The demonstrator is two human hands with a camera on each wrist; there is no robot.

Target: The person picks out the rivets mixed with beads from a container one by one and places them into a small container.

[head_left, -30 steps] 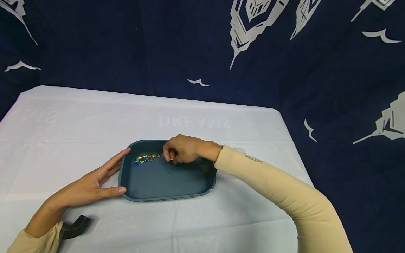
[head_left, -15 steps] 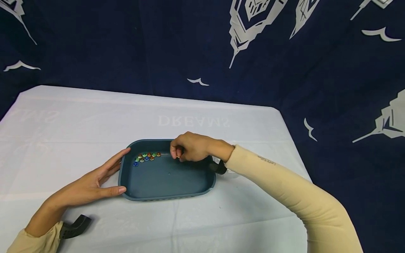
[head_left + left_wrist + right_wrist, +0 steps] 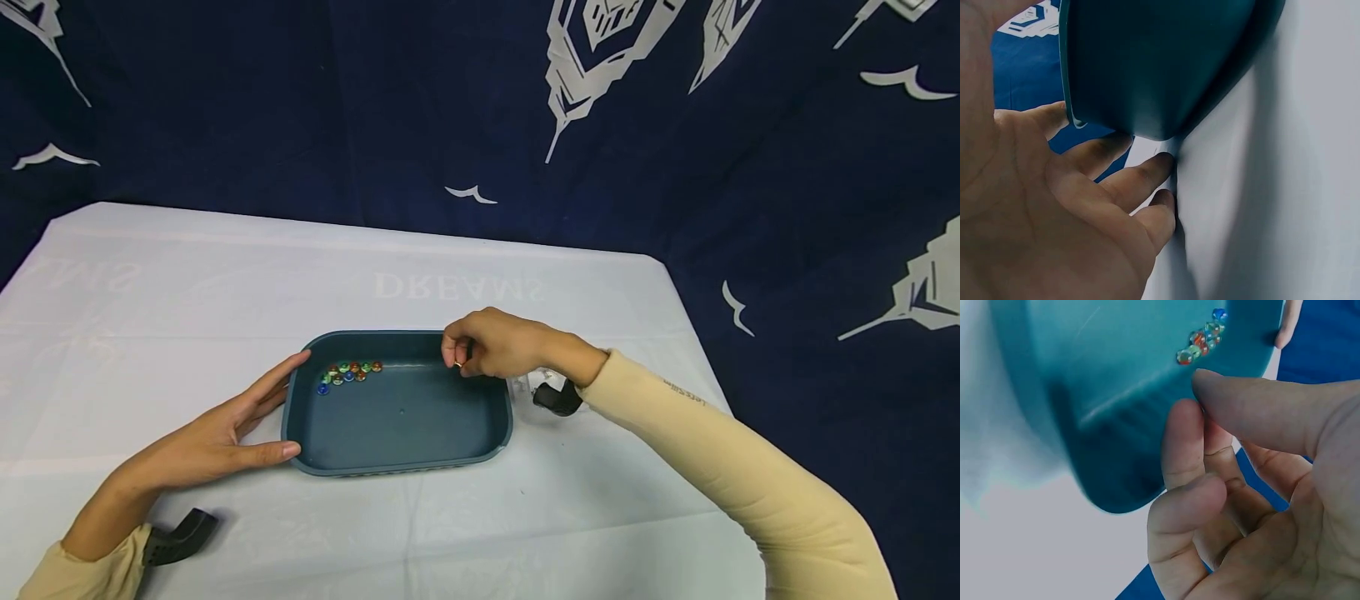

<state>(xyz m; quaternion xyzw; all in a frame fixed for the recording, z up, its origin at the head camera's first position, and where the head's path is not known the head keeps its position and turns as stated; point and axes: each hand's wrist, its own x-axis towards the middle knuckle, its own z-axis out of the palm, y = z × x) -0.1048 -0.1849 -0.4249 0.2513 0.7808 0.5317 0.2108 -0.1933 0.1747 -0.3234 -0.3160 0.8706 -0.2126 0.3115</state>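
A dark teal tray (image 3: 401, 425) rests on the white-covered table. Several coloured glass marbles (image 3: 352, 372) lie clustered along its far left inside; the right wrist view shows these marbles (image 3: 1200, 340) too. My left hand (image 3: 225, 429) spans the tray's left end, thumb and fingers spread straight against its outside. In the left wrist view its fingertips (image 3: 1163, 162) touch the tray wall. Over the tray's far right part, my right hand (image 3: 498, 342) pinches a small shiny marble (image 3: 458, 364) between thumb and fingers; the right wrist view hides it behind the fingertips.
A clear plastic container (image 3: 536, 382) stands just right of the tray, partly hidden by the right wrist and its black wrist mount (image 3: 558, 398). Another black mount (image 3: 180, 537) sits at the left wrist. A dark blue patterned cloth (image 3: 375, 100) hangs behind the table.
My right hand has moved right and slightly away across the tray, from beside the marbles towards its right end, with the marble pinched. The left hand and tray stay put.
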